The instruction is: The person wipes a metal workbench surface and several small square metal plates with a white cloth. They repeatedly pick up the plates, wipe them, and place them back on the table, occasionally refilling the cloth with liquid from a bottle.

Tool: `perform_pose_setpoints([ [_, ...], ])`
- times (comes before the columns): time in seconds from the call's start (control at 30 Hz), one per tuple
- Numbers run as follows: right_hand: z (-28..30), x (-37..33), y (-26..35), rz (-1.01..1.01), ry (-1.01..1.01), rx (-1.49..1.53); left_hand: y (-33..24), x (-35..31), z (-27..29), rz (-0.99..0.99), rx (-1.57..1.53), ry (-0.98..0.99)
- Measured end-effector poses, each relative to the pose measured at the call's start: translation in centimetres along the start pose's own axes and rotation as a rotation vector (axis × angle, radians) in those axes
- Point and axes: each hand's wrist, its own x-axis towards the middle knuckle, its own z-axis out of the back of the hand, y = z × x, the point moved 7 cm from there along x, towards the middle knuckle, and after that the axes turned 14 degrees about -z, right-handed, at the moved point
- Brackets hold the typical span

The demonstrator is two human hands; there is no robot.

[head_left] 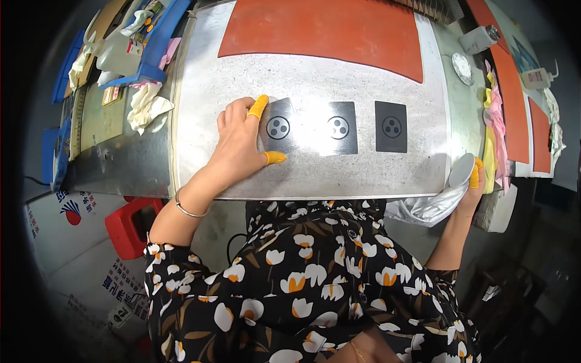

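Observation:
Three dark square plates, each bearing a circle with three dots, lie in a row on the worktable. My left hand (239, 136) spans the leftmost plate (278, 143), its thumb and forefinger in yellow finger cots at the plate's lower and upper edges. The middle plate (346, 142) has a brushed sheen, with strong glare between it and the left one. Farther right, the third plate (391, 143) looks matte black. At the table's front right edge, my right hand (473, 186), also with a yellow finger cot, is closed on a pale rounded pad (462, 171).
A crumpled white plastic bag (417, 210) hangs below the front edge beside my right hand. An orange-red mat (327, 30) covers the table's far side. Blue bins and a bottle (119, 54) stand left. Pink and yellow cloths (499, 133) lie right; a red stool (127, 230) stands below.

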Motion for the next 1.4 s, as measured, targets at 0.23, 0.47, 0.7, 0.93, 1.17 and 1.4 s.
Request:
perform_pose_setpoints([
  [0.23,0.3,0.1,-0.3,-0.013,-0.024,-0.024,-2.0,1.9,2.1,-0.124,0.065,0.004],
  [0.47,1.1,-0.5,-1.3,-0.040,-0.021,0.036,-0.3,20.3,16.5,-0.276,0.295,-0.282],
  [0.7,0.2,-0.3,-0.4,-0.069,0.008,0.106,3.1,43.4,13.2,-0.297,0.551,-0.077],
  [0.93,1.2,-0.9,-0.6,-0.137,-0.069,0.092,1.8,50.9,4.3,-0.293,0.550,0.305],
  [1.17,0.7,-0.9,-0.4,-0.145,-0.075,0.092,4.0,50.8,4.5,-0.215,0.338,0.300],
  [1.4,1.4,-0.6,-0.5,-0.075,-0.073,-0.030,-5.4,34.0,12.9,-0.486,-0.043,-0.223],
])
